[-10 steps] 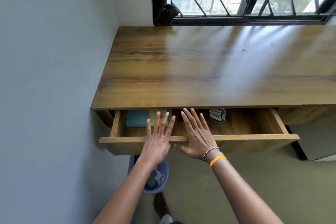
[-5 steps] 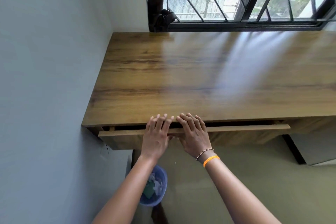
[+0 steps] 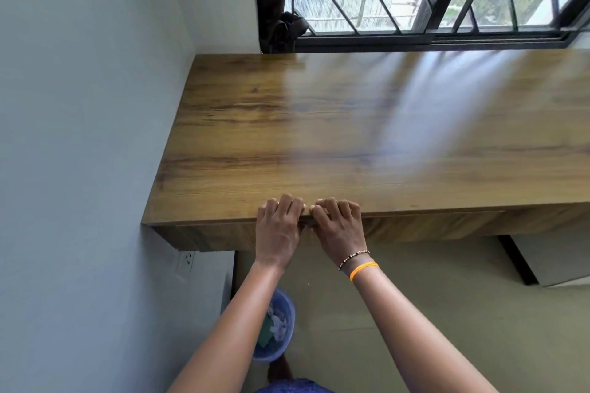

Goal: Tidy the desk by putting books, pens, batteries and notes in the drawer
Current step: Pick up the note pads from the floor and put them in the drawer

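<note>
Hands (image 3: 311, 226) press drawer front (image 3: 415, 228), seemingly flush under desk edge (image 3: 447, 206).

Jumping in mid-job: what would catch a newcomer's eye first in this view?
Both hands, the left hand and right hand, press side by side on the drawer front, which sits flush under the desk's near edge. Below, a blue bin holding scraps stands on the floor by the left wall.

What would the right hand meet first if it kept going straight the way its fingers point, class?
The right hand already presses the drawer front, its fingers at the desk edge. Going on, it likely meets only bare desktop.
</note>
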